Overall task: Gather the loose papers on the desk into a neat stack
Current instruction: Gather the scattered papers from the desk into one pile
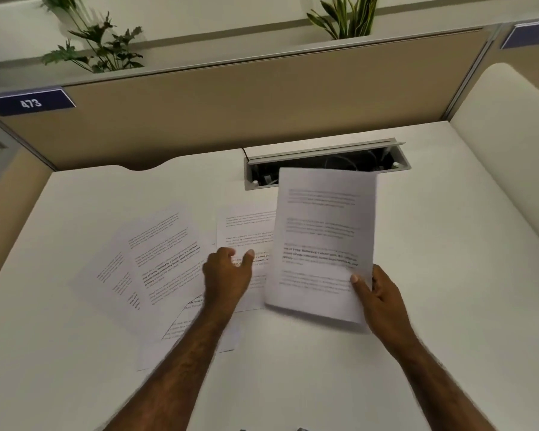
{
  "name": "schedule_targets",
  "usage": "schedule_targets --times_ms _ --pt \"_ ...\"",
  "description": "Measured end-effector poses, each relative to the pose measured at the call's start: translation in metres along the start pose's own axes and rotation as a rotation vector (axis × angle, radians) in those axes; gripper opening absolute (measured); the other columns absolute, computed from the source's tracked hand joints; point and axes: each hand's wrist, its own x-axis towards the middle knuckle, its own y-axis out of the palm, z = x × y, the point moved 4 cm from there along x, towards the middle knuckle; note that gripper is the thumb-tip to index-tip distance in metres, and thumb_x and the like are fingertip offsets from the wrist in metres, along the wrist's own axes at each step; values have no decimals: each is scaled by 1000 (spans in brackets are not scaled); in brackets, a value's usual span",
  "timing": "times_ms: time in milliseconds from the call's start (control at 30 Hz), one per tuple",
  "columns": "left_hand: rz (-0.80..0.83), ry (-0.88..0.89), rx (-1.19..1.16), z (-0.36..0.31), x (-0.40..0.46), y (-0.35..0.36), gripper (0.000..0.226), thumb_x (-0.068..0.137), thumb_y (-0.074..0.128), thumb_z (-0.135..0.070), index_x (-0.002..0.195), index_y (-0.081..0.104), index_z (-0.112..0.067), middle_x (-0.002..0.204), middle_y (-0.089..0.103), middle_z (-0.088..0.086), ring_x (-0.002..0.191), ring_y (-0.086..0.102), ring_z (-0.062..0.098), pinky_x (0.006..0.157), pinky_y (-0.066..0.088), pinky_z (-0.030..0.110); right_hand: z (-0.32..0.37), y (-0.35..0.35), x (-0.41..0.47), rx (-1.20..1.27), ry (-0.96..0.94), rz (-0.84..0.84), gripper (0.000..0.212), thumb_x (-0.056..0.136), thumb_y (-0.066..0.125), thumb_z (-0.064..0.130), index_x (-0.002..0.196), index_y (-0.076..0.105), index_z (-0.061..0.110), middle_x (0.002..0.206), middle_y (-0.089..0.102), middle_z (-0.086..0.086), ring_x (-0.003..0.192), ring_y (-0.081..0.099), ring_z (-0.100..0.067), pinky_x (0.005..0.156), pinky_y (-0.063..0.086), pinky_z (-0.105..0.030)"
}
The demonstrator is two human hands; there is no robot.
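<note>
Head view, looking down on a white surface (324,368) inside a cubicle.

Right hand (378,295): grip closed on the lower right corner of a printed sheet (322,244), thumb on the printed face, fingers behind; sheet lifted clear of the surface, tilted, blurred, top edge overlapping the cable tray opening (324,164) at the back.

Left hand (227,273): grip released, fingers spread, palm down over the flat sheet (245,231) at centre; contact with the paper not clear.

Loose papers, still unstacked:
- centre sheet lying flat, partly hidden under the lifted sheet and the left hand;
- fanned sheets (156,253) to the left, overlapping one another at different angles, text faces up;
- lowest sheet (187,331) nearer the person, angled, partly under the left forearm.

Surroundings:
- tan partition panel (262,98) along the back edge;
- blue number plate (30,102) reading 473 at the upper left, second blue plate (532,34) at the upper right, cut by the frame edge;
- leafy plant (97,42) above the partition on the left, striped-leaf plant (347,17) on the right;
- white rounded divider (507,126) along the right side.
</note>
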Motion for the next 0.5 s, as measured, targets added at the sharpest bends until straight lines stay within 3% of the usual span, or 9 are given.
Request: schedule_targets --times_ms 100,233,367,500 --pt "30 -162 233 22 11 -7 81 84 65 -65 136 51 -5 135 53 20 126 49 36 98 50 51 -6 15 6 -32 66 100 27 108 60 26 134 66 23 126 77 7 112 75 -13 100 60 -41" --pt "57 -208 299 31 18 -5 89 82 67 -66 137 45 -1 138 49 22 128 48 37 99 49 51 -14 42 18 -38 153 206 30 106 63 23 136 68 21 128 78 5 113 76 -19 103 60 -49" --pt "54 -224 275 31 21 -5 86 81 69 -64 135 45 -1 137 52 20 127 50 36 99 49 49 -16 68 29 -67 188 245 32 105 62 22 136 67 17 131 77 1 113 76 -22 104 60 -49" --pt "105 -288 68 35 25 -2 77 81 74 -56 131 47 -5 131 58 15 120 58 34 94 55 45 -11 85 36 -113 203 258 34 104 61 22 137 66 14 132 76 -1 115 73 -24 105 59 -49"
